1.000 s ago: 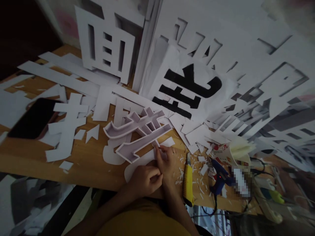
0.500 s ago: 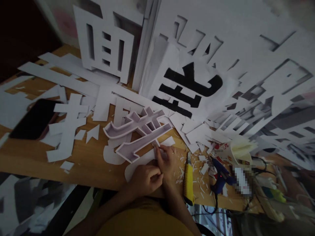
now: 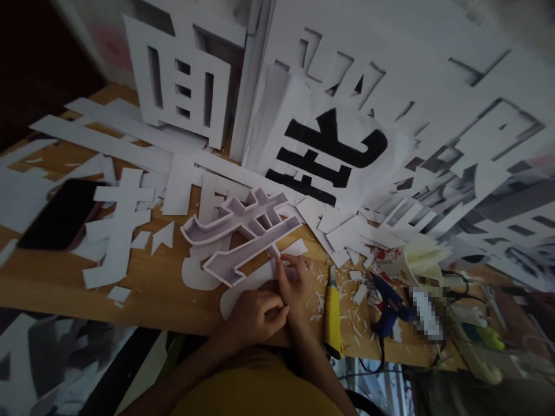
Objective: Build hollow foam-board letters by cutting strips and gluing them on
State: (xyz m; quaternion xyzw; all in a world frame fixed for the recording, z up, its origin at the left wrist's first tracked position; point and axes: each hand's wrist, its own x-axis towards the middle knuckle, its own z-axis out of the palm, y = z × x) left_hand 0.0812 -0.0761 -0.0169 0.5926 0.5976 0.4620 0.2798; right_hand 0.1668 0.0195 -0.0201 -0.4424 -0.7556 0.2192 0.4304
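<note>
A raised white character (image 3: 243, 222) with thin upright side walls lies on the wooden table. My right hand (image 3: 295, 283) pinches the end of a short wall strip at its near right edge with thumb and forefinger. My left hand (image 3: 258, 312) is closed in a loose fist beside the right wrist, with nothing showing in it. A rounded flat white piece (image 3: 245, 293) lies partly under the character and my hands. Right of my hands lie a yellow utility knife (image 3: 332, 318) and a blue glue gun (image 3: 387, 306).
A black phone (image 3: 58, 214) and a flat cut-out character (image 3: 119, 225) lie at left. Behind stand a large white cut-out character (image 3: 186, 86) and a sheet with a black printed character (image 3: 333, 153). A paper cup (image 3: 410, 263), scraps and cords crowd the right.
The view has shifted slightly, so the background sits a little further left. My hands hold nearly the same pose at the character's edge.
</note>
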